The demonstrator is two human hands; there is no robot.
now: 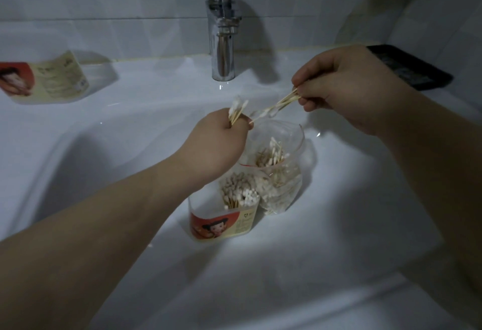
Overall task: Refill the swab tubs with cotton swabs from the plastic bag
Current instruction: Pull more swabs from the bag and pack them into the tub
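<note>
1. Since the sink point(130, 121) is a sloping bowl, anything dropped would slide away.
2. Right hand point(349, 87) pinches a few swabs point(284, 101) by their sticks, over the plastic bag point(284, 181).
3. Left hand point(219, 144) is clenched round a bundle point(236, 110) above the swab tub point(221, 225).
4. Tub and bag stand touching mid-sink; a brushing forearm could topple them.

Glossy white ceramic sink point(339, 225); polished chrome tap point(221, 42); clear plastic bag point(284, 181); wooden-stemmed swabs point(271, 153)
</note>
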